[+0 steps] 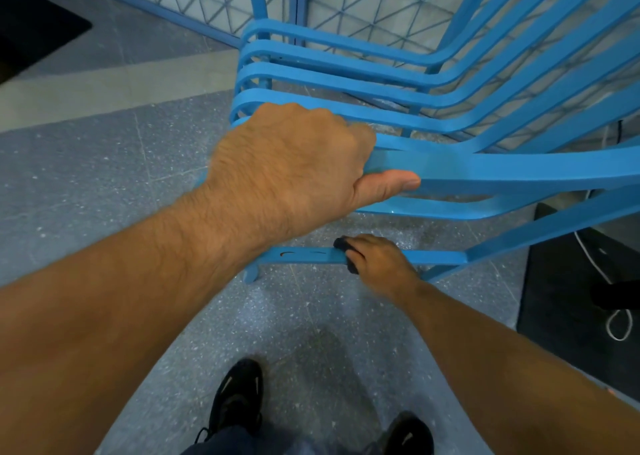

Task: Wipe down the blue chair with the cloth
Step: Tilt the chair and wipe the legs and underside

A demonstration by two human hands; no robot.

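A blue slatted chair [485, 167] fills the upper right of the head view, its seat slats curving up into the back. My left hand [294, 167] grips the front end of the nearest seat slat, fingers curled over it and thumb lying along its side. Lower down, my right hand [377, 264] holds a dark cloth [344, 245] against the chair's low blue crossbar [304, 255]. Only small dark parts of the cloth show past my fingers.
Grey speckled floor [104, 184] lies around the chair. A blue-framed mesh panel [194, 1] stands behind it. A black mat [571, 299] with a white cord [620, 326] lies at the right. My two black shoes [239, 399] are at the bottom.
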